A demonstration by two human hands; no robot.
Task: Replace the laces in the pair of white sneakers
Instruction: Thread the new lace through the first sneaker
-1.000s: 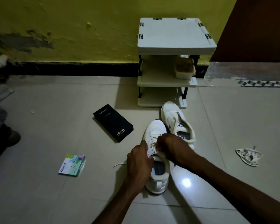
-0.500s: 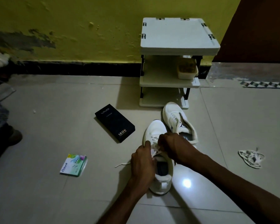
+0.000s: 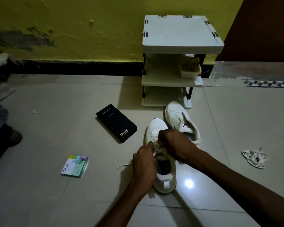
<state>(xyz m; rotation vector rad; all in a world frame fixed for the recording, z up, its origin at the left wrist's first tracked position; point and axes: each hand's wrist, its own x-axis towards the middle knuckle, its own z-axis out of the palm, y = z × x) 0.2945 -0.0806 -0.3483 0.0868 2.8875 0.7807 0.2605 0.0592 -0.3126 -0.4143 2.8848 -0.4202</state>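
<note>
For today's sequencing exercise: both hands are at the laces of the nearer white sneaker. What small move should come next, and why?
Probably draw the lace snug through the upper eyelets. The left hand and right hand both pinch it over the tongue of the near sneaker, and its loose end lies slack on the floor, so it looks threaded but not tightened.

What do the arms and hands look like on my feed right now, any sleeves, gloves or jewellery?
The left hand and right hand are bare, with no gloves. The left forearm and right forearm are bare too, with no sleeve showing up to the frame edge. No watch, bracelet or ring is visible, though the dim light could hide a thin ring.
</note>
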